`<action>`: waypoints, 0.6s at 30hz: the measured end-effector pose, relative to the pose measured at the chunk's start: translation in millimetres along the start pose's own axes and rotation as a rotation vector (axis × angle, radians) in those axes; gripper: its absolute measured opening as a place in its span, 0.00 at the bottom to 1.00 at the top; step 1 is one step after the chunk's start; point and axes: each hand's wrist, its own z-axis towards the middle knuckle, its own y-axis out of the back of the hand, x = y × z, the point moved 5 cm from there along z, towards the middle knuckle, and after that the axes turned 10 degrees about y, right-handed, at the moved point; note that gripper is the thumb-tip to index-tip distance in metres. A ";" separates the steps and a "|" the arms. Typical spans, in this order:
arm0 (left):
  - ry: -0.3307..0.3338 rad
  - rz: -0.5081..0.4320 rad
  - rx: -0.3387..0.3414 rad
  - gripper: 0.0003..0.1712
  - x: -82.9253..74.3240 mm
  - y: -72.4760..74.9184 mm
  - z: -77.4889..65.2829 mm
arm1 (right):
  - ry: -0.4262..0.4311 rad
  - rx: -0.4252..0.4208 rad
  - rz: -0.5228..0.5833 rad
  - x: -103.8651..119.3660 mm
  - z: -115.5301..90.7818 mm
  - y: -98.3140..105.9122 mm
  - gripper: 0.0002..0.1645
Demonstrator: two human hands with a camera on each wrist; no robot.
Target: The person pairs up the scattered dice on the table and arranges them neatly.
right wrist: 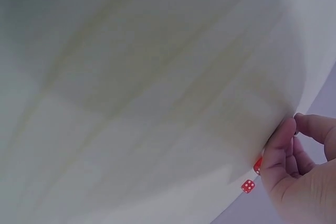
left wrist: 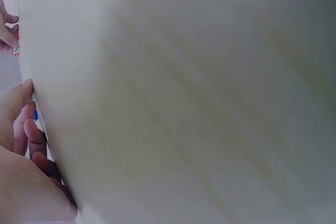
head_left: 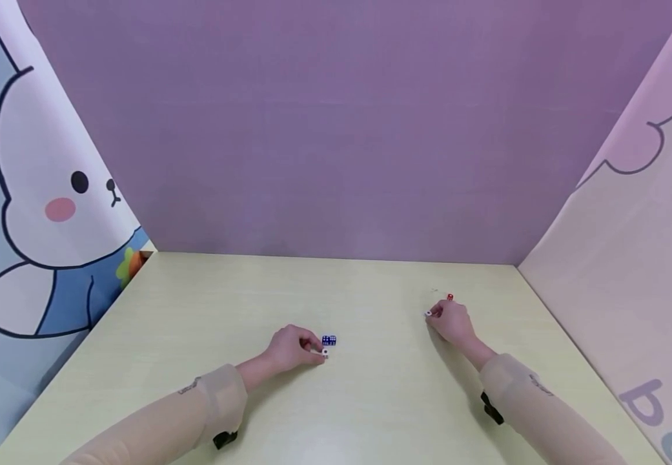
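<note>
My left hand (head_left: 289, 349) pinches a white die (head_left: 325, 353) between thumb and fingertips, low over the table. Right behind that die, two blue dice (head_left: 328, 340) with white pips sit side by side. Farther off to the right, my right hand (head_left: 454, 321) holds another white die (head_left: 428, 314) at its fingertips. A red die (head_left: 450, 297) shows just past the knuckles of this hand. In the right wrist view there are two red dice, one (right wrist: 248, 185) in plain sight and the other (right wrist: 257, 166) partly hidden by the fingers.
The pale table (head_left: 370, 400) ends at a purple panel (head_left: 336, 129) at the back. A wall with a cartoon rabbit (head_left: 51, 168) rises on the left. On the right stands a pale pink wall (head_left: 632, 271) with printed letters.
</note>
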 end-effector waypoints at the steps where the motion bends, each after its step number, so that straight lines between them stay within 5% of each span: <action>1: 0.001 0.001 -0.001 0.08 -0.2 0.1 0.0 | 0.007 0.002 0.001 0.0 0.4 -0.6 0.08; 18: -0.005 0.019 -0.008 0.08 -0.7 0.4 -0.1 | 0.102 0.004 0.016 8.4 -0.5 -11.2 0.07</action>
